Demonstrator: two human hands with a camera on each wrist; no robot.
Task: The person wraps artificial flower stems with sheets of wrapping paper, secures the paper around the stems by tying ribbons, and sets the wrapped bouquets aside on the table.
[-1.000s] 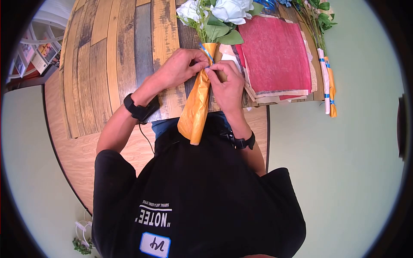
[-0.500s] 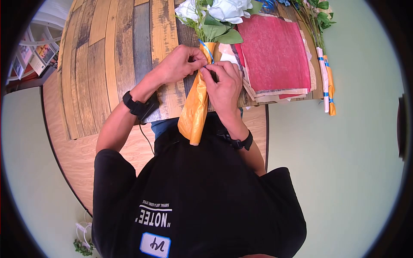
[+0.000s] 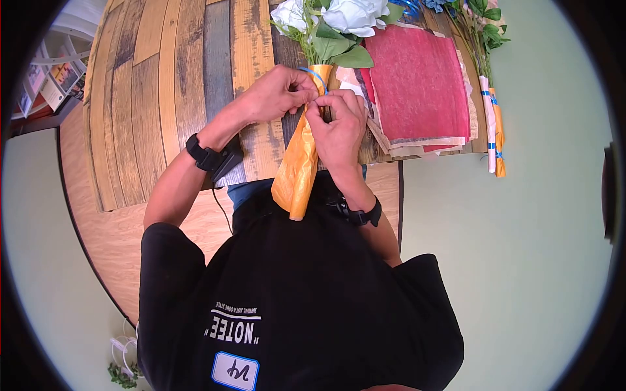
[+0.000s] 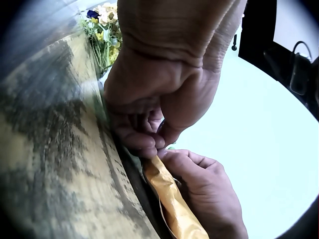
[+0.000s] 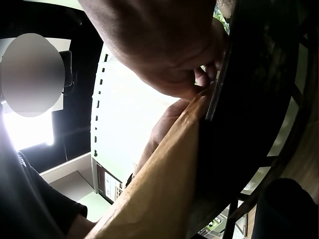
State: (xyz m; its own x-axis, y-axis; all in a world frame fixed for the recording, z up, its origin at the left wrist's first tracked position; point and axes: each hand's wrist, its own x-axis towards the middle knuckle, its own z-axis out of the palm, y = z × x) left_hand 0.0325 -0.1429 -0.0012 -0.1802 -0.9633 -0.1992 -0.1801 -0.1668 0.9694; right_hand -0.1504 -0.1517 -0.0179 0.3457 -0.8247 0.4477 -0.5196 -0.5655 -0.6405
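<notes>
A bouquet of white roses (image 3: pixel 352 16) with green leaves lies over the table. Its stems are wrapped in yellow-orange paper (image 3: pixel 297 166), which hangs past the table edge toward my body. A thin blue ribbon (image 3: pixel 315 73) loops around the upper part of the wrap. With thumb and fingers my left hand (image 3: pixel 277 96) pinches at the ribbon from the left side. My right hand (image 3: pixel 340 130) pinches at the same place from the right, fingertips meeting the left ones. In the left wrist view the bent fingers sit right at the paper (image 4: pixel 172 199); the ribbon is mostly hidden between them.
A stack of dark red and cream paper sheets (image 3: pixel 420 85) lies to the right on the wooden table (image 3: pixel 153 98). Beyond it, two wrapped flower stems (image 3: pixel 494 127) with blue bands project over the table's edge. Blue ribbon (image 3: pixel 407 8) lies at the back.
Both hands stay at the same place on the wrap, with small finger movements. My right hand has shifted slightly left, and the blue ribbon's loop shows wider at the wrap's top.
</notes>
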